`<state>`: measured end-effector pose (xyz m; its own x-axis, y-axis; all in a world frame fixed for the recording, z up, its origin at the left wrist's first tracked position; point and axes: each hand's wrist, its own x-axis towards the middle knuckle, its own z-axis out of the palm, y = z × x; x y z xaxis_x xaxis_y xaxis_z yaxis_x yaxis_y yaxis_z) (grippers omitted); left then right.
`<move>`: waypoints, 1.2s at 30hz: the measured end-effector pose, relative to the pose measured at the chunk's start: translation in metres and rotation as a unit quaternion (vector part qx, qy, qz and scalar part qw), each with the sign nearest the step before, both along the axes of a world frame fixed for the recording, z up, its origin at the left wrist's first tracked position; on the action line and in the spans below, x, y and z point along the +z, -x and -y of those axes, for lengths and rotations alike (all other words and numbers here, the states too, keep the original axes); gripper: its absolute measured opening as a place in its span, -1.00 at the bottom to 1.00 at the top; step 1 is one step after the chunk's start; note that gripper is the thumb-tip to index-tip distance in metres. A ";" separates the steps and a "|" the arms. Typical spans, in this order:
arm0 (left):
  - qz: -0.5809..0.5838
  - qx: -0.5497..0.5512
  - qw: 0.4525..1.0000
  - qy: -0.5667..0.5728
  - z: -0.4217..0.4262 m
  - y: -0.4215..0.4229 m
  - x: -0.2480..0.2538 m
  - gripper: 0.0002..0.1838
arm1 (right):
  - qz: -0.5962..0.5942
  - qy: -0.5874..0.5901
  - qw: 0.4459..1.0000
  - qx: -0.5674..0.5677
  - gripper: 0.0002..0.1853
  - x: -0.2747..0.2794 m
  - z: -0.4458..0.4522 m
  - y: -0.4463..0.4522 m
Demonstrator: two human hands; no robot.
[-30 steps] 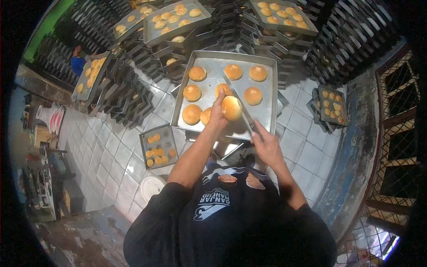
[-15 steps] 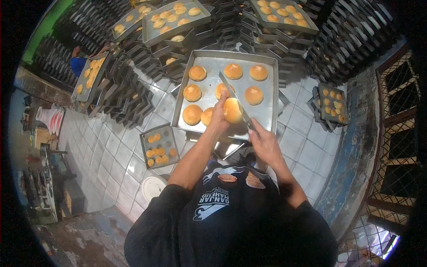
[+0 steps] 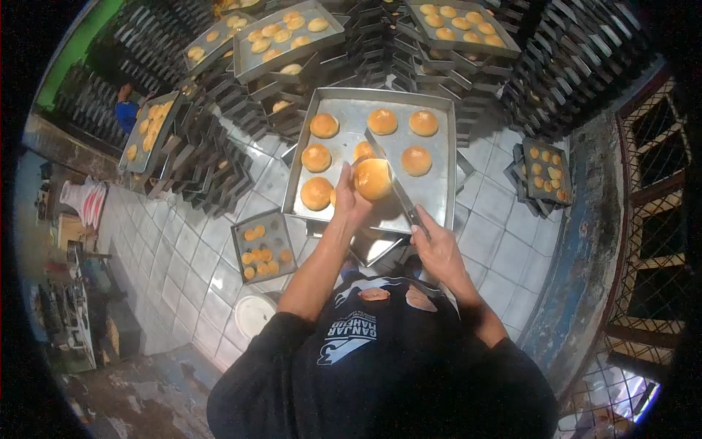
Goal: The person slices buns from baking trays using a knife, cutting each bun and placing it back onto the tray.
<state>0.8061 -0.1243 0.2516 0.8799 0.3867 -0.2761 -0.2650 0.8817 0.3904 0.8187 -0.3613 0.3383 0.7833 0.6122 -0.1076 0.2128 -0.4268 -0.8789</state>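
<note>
Above the near part of a metal tray (image 3: 447,186), my left hand (image 3: 352,199) holds a round golden bun (image 3: 373,179). A long knife (image 3: 395,183) is gripped by its dark handle in my right hand (image 3: 436,245). Its blade points up and to the left and lies along the right side of the held bun. Several glossy buns rest on the tray, among them one at the top middle (image 3: 382,121) and one at the right (image 3: 416,161). The held bun and my left hand partly cover others.
Stacked trays with buns (image 3: 289,33) stand behind, with more at the upper right (image 3: 468,25). A smaller tray (image 3: 263,247) and a round white lid (image 3: 254,314) are at the lower left. Part of a person in blue (image 3: 126,113) shows at the far left.
The bun in my left hand has shifted slightly left and turned, showing more of its browned top. My right hand and the knife have moved a little down.
</note>
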 end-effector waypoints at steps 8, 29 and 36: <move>-0.126 0.101 0.987 -0.001 0.002 -0.014 -0.017 -0.46 | -0.021 -0.007 1.000 0.020 -0.46 -0.019 -0.015 0.006; -0.055 0.020 0.998 -0.026 0.024 -0.028 0.000 -0.70 | 0.117 -0.037 0.992 0.024 -0.52 0.003 -0.033 -0.002; -0.061 0.062 0.996 -0.012 -0.017 -0.035 0.003 -0.74 | 0.160 -0.033 0.985 0.049 -0.48 -0.014 -0.005 0.019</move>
